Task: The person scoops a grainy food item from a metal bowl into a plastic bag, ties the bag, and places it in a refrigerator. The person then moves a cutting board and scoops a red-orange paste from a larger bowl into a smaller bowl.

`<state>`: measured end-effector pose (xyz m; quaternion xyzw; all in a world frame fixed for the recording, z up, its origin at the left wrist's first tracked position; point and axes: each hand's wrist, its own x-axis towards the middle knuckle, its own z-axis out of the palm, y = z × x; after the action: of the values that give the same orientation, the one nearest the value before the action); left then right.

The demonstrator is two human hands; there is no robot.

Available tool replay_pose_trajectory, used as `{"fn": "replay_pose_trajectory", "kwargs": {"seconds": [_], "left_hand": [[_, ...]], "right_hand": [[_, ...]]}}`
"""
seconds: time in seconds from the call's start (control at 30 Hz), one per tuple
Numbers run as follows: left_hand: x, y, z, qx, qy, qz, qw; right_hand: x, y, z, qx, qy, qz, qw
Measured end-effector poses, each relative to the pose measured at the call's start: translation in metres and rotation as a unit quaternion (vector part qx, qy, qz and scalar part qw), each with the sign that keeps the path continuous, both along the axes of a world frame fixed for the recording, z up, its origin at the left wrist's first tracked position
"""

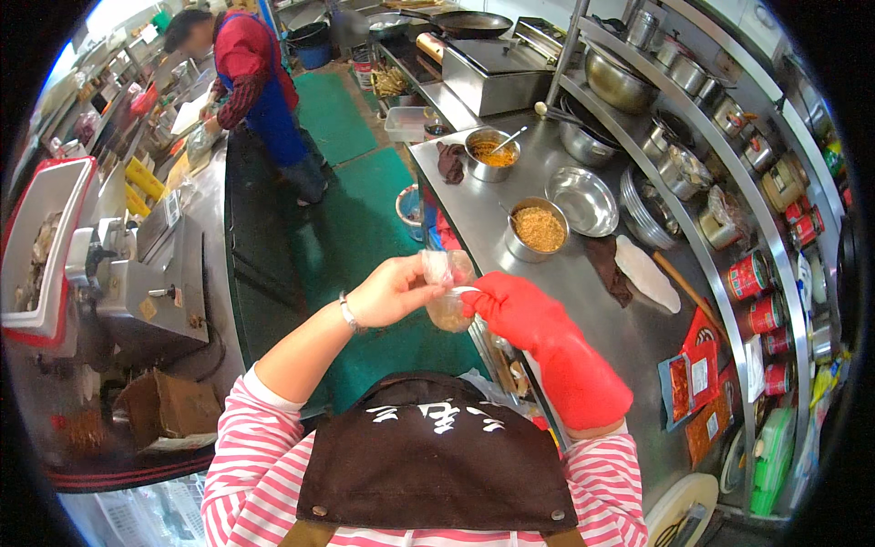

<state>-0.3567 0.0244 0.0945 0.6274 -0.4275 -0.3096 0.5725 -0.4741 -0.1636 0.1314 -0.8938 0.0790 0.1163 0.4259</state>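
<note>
In front of my apron, my left hand [391, 292], bare with a bracelet at the wrist, grips a crinkled piece of clear plastic [441, 267]; I cannot tell whether it is a bag or a lid. My right hand [523, 311] wears a long red rubber glove. Its fingers pinch the rim of a clear plastic container [451, 312] with some pale brown contents at the bottom. Both hands are close together, the clear plastic just above the container. To the right, a steel pot [532, 254] full of brown crumbs and a pot of orange-red sauce [488, 172] stand on the counter.
The steel counter [472, 219] also bears a steel bowl [582, 200], dark cloths and sealed red food packets [698, 369]. Shelves with pots and cans line the right. A co-worker [256, 89] stands at the left counter, near a steel machine [147, 287] and a foam box [82, 205].
</note>
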Motion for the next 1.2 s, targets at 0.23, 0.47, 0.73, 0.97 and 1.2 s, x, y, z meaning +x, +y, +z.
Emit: {"fn": "replay_pose_trajectory", "kwargs": {"seconds": [0.23, 0.47, 0.73, 0.97, 1.2], "left_hand": [[-0.022, -0.004, 0.027, -0.023, -0.331, 0.051, 0.942], [-0.029, -0.007, 0.026, -0.001, -0.287, 0.049, 0.957], [-0.035, -0.004, 0.019, -0.051, 0.007, 0.043, 0.998], [-0.037, -0.007, 0.033, -0.031, 0.174, -0.066, 0.982], [-0.043, -0.009, 0.02, -0.041, 0.175, -0.102, 0.978]], "right_hand": [[0.0, -0.014, 0.009, 0.232, 0.071, -0.046, 0.969], [-0.006, -0.01, 0.004, 0.271, 0.036, -0.058, 0.96], [-0.004, -0.021, -0.005, 0.341, -0.188, -0.053, 0.92], [0.004, -0.005, -0.001, 0.503, -0.17, 0.119, 0.839], [-0.002, -0.002, -0.018, 0.468, -0.197, 0.133, 0.851]]}}
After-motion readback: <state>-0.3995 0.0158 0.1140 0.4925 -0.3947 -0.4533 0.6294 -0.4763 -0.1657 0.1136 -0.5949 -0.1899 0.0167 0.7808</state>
